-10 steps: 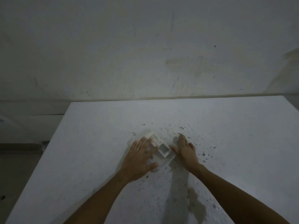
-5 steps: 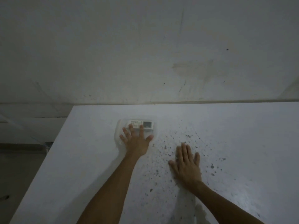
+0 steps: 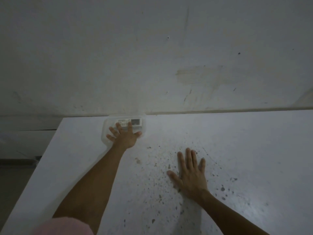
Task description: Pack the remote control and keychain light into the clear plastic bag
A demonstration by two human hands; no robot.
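A clear plastic bag lies flat at the far edge of the white table, against the wall. Inside it a white remote control with a dark screen and rows of buttons lies crosswise. My left hand rests flat on the bag with fingers spread, fingertips over the remote's near edge. My right hand lies flat and open on the bare table, nearer to me and apart from the bag. I cannot make out the keychain light.
The tabletop is speckled with dark spots around my right hand. The table's left edge drops to a dim floor. A stained white wall rises directly behind the table. A pink sleeve shows at the bottom.
My left hand has slid the bag with the remote away from me to the table's far edge. My right hand let go of the bag and stayed flat on the table.
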